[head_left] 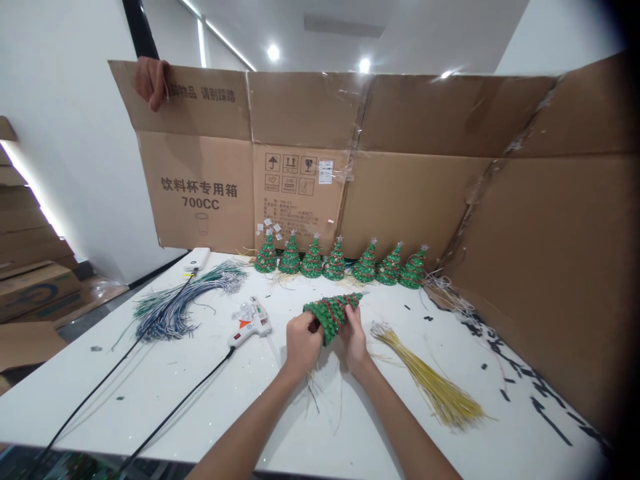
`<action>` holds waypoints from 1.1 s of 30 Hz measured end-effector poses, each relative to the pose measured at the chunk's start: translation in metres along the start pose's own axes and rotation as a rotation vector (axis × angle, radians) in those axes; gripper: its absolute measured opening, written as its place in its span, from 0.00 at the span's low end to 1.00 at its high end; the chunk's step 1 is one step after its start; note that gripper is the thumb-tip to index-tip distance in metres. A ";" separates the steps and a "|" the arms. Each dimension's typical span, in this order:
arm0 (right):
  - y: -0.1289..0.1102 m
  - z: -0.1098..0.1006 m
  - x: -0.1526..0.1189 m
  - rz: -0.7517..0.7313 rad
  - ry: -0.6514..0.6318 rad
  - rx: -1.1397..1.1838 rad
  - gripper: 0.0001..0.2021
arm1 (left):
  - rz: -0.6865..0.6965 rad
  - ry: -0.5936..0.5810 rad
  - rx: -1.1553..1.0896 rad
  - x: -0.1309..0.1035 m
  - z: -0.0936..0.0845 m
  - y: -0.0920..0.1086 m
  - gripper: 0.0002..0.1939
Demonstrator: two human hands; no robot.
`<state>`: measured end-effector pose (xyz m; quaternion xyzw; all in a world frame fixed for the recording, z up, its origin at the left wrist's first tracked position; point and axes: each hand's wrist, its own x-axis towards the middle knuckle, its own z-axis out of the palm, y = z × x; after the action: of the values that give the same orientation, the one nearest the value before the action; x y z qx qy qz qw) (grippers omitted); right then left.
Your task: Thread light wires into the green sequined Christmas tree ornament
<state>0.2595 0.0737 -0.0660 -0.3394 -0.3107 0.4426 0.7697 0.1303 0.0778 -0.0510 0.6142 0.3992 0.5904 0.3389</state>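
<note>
A small green Christmas tree (333, 315) with a red garland lies tipped on its side between my hands, its tip pointing right. My left hand (303, 341) is closed at its wide base, with the fingers partly inside the opening. My right hand (355, 337) grips the tree's side near the tip. Some thin loose strands hang below the base. On the left rests a white glue gun (251, 325) with a black cord. To the right lies a bundle of yellow wires (433, 380).
Several finished-looking little trees (336, 260) stand in a row along a cardboard wall (300, 113). Bundles of green and blue-white wires (185, 303) lie at left. Black scraps (500, 353) litter the right side. Another person's hand (151, 81) holds the cardboard's top left corner.
</note>
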 end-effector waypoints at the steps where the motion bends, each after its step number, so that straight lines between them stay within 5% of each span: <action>1: 0.000 0.000 0.000 0.025 -0.006 -0.002 0.21 | -0.020 0.001 -0.027 0.001 0.000 -0.002 0.06; 13: 0.004 -0.002 -0.004 0.151 0.017 -0.021 0.24 | -0.201 -0.027 -0.320 0.006 0.007 -0.014 0.12; 33: 0.001 0.009 -0.008 0.078 -0.047 0.086 0.16 | -0.166 -0.046 -0.252 0.004 0.006 -0.014 0.09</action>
<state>0.2486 0.0691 -0.0626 -0.3075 -0.2960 0.4929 0.7582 0.1345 0.0885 -0.0623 0.5450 0.3633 0.5917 0.4700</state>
